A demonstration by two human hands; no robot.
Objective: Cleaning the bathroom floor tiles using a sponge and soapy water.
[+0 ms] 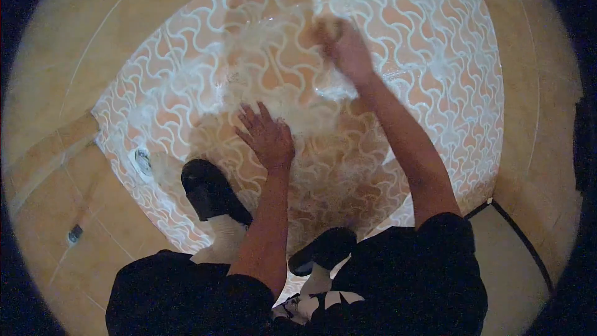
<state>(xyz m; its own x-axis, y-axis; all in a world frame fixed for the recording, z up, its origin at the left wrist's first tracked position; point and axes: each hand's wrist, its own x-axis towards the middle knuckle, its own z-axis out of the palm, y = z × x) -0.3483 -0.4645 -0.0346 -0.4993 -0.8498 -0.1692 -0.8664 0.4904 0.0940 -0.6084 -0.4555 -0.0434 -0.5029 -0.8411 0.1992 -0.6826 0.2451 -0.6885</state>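
Below me spreads a wet floor (275, 70) with a pattern of curved pale lines on orange and grey tile. My left hand (268, 137) is palm down at the floor, fingers spread, nothing seen in it. Farther out and to the right, my right hand (347, 51) is curled and blurred by motion. A tan patch shows at its fingers, and I cannot tell whether it is a held thing. Whitish cloudy film (308, 116) lies on the tiles around both hands, with bright glints of water.
My feet wear dark slippers, one at left (207, 186) and one nearer the middle (324, 249). A floor drain (143, 162) sits near the left wall (51, 168). A small metal fitting (74, 233) is on that wall. A dark-edged panel (506, 247) stands at lower right.
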